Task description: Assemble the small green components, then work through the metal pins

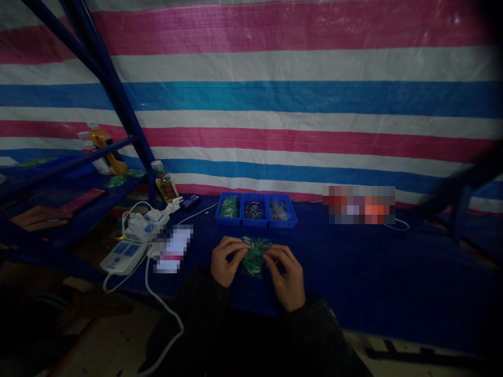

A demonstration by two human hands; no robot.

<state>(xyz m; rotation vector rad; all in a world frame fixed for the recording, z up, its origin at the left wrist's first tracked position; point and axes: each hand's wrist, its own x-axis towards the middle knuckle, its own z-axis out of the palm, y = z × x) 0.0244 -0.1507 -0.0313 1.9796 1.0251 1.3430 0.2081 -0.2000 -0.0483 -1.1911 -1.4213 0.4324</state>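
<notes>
A small clear bag with green pieces (254,257) is held above the blue table between my two hands. My left hand (228,261) pinches its left edge between thumb and fingers. On the opposite edge, my right hand (286,275) has its thumb and fingers closed on the bag. Just beyond stand three joined blue bins: the left bin (228,222) holds a bag of green pieces, the middle bin (254,223) small metal screws or pins, the right bin (283,224) clear small pieces.
Left of my hands are a blurred-out phone (175,250), a white power strip (123,257) with plugs and cables, and a bottle (166,186). Another person's hand (39,217) shows at far left. Blue frame posts flank the table; a striped sheet hangs behind.
</notes>
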